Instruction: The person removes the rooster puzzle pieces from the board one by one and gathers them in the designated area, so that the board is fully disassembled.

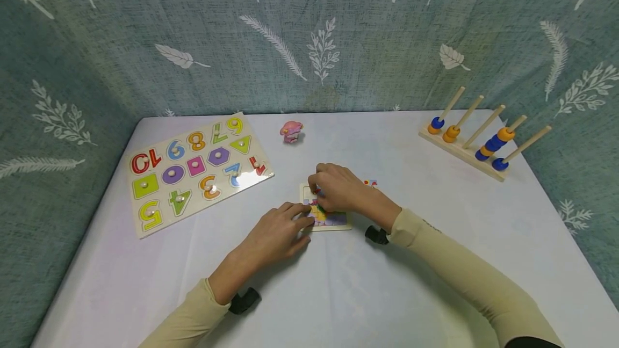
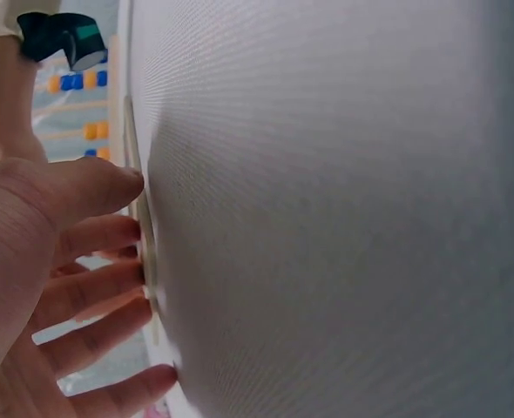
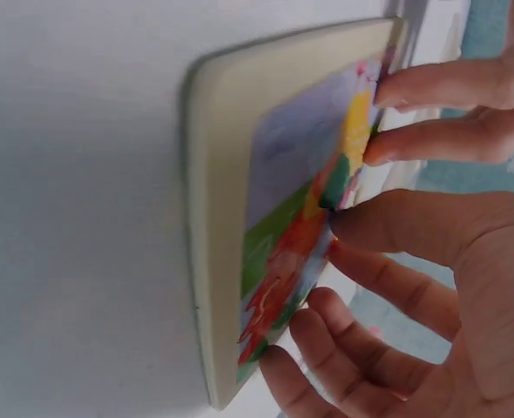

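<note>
A small picture puzzle in a pale frame (image 1: pixel 344 226) lies flat on the white table, partly covered by both hands. My right hand (image 1: pixel 338 189) reaches over it from the right. In the right wrist view its thumb (image 3: pixel 396 222) and fingers touch the colourful picture (image 3: pixel 292 157), spread over its surface; no loose piece shows between them. The left hand (image 1: pixel 275 232) rests its fingertips on the puzzle's left side, fingers fairly straight. From the left wrist view, the thumb (image 2: pixel 91 187) and fingers lie along the thin board edge (image 2: pixel 144 235).
A number-and-shape peg board (image 1: pixel 193 176) lies at the left. A small pink figure (image 1: pixel 292 131) stands at the back. A wooden stand with pegs and blue and orange beads (image 1: pixel 476 154) is at the back right. Behind my right wrist a small colourful piece (image 1: pixel 371 182) shows.
</note>
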A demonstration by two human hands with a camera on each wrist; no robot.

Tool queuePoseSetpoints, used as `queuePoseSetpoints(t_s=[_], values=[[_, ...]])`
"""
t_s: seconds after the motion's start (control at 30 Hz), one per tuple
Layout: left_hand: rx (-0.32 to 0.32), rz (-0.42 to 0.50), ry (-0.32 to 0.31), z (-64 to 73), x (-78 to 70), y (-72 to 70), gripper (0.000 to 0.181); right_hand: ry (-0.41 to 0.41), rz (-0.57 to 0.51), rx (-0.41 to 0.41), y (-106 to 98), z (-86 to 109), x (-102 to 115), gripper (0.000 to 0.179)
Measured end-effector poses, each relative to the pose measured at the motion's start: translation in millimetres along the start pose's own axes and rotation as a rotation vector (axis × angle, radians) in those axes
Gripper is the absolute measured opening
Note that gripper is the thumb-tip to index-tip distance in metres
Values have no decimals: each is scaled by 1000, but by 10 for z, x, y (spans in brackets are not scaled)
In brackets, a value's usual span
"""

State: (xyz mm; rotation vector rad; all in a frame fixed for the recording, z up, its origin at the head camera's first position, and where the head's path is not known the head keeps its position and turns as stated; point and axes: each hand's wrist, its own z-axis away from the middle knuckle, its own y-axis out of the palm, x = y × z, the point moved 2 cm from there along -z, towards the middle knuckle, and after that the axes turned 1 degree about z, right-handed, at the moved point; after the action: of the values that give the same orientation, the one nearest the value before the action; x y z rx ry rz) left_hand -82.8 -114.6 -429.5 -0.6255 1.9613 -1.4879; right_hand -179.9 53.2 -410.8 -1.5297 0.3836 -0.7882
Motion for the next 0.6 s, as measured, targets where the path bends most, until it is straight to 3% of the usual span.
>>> queuePoseSetpoints(t_s=[0.27, 0.6], values=[[-15, 10, 12, 0, 8, 14, 31, 48, -65, 52, 1, -56, -35, 13], [10, 13, -6, 4, 15, 14, 31, 15, -15, 53, -19, -35, 24, 13]])
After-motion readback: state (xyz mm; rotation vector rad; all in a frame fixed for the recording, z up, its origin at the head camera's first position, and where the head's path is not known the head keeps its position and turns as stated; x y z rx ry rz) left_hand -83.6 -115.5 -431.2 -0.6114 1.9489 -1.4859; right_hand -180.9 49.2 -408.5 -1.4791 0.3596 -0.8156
